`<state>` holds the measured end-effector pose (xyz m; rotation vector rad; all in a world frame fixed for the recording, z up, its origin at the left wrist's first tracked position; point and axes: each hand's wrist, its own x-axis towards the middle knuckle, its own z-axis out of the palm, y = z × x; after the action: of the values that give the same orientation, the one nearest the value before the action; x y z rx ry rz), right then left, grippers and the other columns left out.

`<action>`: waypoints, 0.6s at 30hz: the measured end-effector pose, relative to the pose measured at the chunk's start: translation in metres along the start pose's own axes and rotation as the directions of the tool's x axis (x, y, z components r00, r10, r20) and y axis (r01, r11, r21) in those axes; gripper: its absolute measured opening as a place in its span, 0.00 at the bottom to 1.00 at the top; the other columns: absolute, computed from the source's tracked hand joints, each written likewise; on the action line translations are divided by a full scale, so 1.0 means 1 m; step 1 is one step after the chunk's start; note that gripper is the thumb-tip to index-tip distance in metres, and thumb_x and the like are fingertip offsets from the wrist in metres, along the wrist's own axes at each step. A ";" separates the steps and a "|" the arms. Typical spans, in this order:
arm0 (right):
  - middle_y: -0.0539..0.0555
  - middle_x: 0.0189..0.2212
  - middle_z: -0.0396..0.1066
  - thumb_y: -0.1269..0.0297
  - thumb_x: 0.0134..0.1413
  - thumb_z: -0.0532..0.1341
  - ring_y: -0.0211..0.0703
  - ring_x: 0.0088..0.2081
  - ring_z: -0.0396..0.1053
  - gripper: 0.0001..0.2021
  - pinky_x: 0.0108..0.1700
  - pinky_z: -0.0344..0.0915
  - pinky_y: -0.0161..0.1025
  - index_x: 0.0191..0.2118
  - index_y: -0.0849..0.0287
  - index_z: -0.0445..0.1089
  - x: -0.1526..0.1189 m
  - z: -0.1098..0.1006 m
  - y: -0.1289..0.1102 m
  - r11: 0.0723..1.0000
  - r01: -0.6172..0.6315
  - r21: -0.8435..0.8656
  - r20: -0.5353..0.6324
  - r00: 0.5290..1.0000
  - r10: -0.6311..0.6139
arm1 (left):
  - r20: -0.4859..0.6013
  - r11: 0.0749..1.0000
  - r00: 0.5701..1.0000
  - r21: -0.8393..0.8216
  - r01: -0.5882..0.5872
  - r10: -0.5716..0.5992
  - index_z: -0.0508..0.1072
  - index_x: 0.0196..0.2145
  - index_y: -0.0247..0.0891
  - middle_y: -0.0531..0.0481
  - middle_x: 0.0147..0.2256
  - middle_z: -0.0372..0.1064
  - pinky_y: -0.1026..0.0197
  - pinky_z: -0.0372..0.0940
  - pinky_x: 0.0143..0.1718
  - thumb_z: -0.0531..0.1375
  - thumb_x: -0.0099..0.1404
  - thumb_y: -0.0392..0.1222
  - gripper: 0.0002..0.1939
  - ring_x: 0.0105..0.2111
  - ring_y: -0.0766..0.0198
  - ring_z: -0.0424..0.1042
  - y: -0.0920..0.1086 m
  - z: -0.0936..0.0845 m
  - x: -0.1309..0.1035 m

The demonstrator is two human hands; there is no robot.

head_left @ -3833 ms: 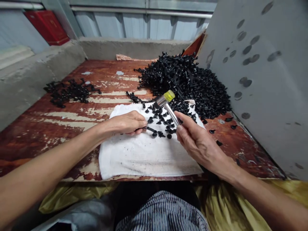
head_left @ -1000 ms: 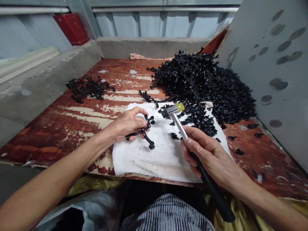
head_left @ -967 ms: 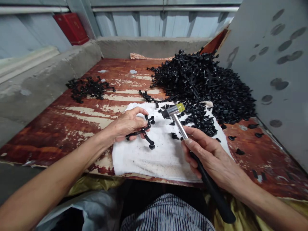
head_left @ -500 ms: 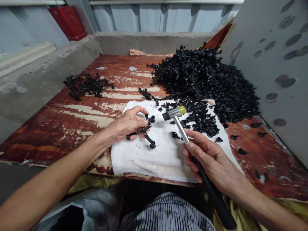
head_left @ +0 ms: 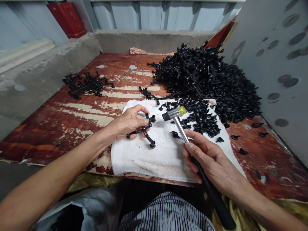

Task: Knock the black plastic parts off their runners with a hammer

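Pinched in my left hand (head_left: 133,122) is a black branching plastic piece (head_left: 148,136) with round knobs on the ends of its arms. Part of it is hidden by my fingers. My right hand (head_left: 204,154) is wrapped round a mallet (head_left: 180,126), near where the black grip meets the metal shaft. The mallet's head has a black face on the left and a yellow face on the right, and it is held above the white cloth (head_left: 144,163), apart from the black piece. Many small black plugs (head_left: 202,118) lie on the cloth's far right part.
A large heap of black parts (head_left: 197,73) rises at the back right, beside a grey panel (head_left: 271,67). Branching black pieces (head_left: 86,85) form a smaller pile at left on the worn red-brown tabletop (head_left: 96,109). Loose plugs (head_left: 243,151) lie right of the cloth.
Both hands, the branching piece and the mallet keep practically the same places. Only the camera view has shifted very slightly.
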<state>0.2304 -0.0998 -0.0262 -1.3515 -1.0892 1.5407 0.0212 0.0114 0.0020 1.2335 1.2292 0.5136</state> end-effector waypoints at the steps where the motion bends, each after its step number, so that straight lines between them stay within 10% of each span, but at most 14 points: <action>1: 0.41 0.22 0.58 0.48 0.59 0.59 0.31 0.17 0.52 0.23 0.12 0.57 0.28 0.54 0.57 0.58 0.000 -0.001 0.000 1.000 0.001 -0.032 0.004 1.000 -0.001 | 0.000 1.000 1.000 0.008 -0.001 0.001 0.59 0.41 0.40 0.57 0.17 0.69 0.74 0.47 0.07 0.54 0.61 0.24 0.15 0.12 0.68 0.64 0.000 0.000 0.000; 6: 0.50 0.26 0.68 0.60 0.66 0.52 0.40 0.25 0.68 0.20 0.26 0.73 0.37 0.60 0.59 0.61 -0.001 -0.006 -0.005 0.870 0.211 -0.445 0.007 0.973 -0.232 | 0.006 0.997 1.000 0.067 0.026 -0.026 0.60 0.40 0.40 0.57 0.17 0.69 0.74 0.47 0.07 0.55 0.62 0.24 0.14 0.12 0.68 0.65 0.002 -0.002 0.002; 12: 0.62 0.58 0.70 0.75 0.64 0.51 0.49 0.57 0.70 0.28 0.59 0.68 0.48 0.69 0.57 0.54 0.018 -0.004 -0.014 0.324 0.588 -0.742 0.226 0.673 -0.704 | 0.002 0.986 0.997 0.149 0.074 -0.076 0.60 0.40 0.41 0.57 0.17 0.69 0.74 0.46 0.07 0.54 0.63 0.24 0.14 0.12 0.68 0.66 0.010 -0.002 0.004; 18: 0.62 0.41 0.77 0.77 0.58 0.48 0.51 0.39 0.77 0.32 0.43 0.76 0.50 0.69 0.63 0.56 0.035 -0.005 -0.011 0.142 0.524 -0.840 0.345 0.718 -0.604 | -0.013 0.976 0.999 0.211 0.053 -0.051 0.61 0.40 0.41 0.56 0.18 0.69 0.73 0.47 0.07 0.55 0.62 0.25 0.13 0.12 0.67 0.65 0.010 -0.003 0.007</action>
<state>0.2321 -0.0627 -0.0263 -1.3011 -2.2700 0.1595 0.0237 0.0218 0.0090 1.3746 1.3455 0.3560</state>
